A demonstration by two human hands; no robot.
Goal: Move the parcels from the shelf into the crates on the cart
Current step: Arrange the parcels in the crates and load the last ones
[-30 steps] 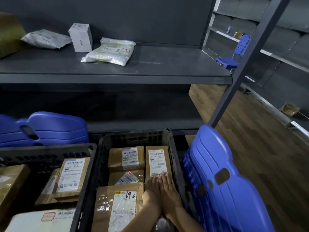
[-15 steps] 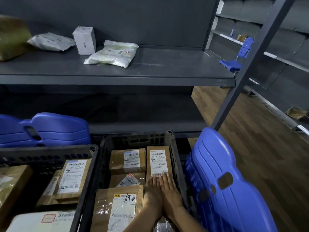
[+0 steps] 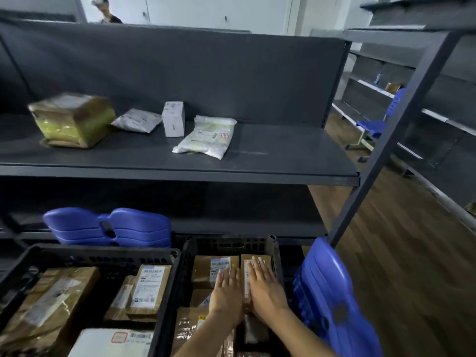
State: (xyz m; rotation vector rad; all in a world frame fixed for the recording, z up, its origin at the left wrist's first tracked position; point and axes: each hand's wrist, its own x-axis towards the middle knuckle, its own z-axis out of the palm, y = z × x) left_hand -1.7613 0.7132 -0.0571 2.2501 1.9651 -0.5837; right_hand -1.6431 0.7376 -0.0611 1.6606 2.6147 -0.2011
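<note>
— Parcels [image 3: 206, 137]: four wait on the shelf [image 3: 283, 161], many already fill both crates [image 3: 103, 253]
— Left hand [image 3: 226, 292] and right hand [image 3: 265, 289] lie flat, fingers straight, pressing boxes [image 3: 201, 269] inside the right crate [image 3: 231, 244]

Parcel storeroom: dark metal shelving [image 3: 180, 173], labelled parcels [image 3: 206, 136], black crates [image 3: 103, 256], more racks [image 3: 438, 119] behind

Four parcels [image 3: 203, 137] on the shelf [image 3: 257, 161] — crates [image 3: 231, 246] before it, below.
</note>
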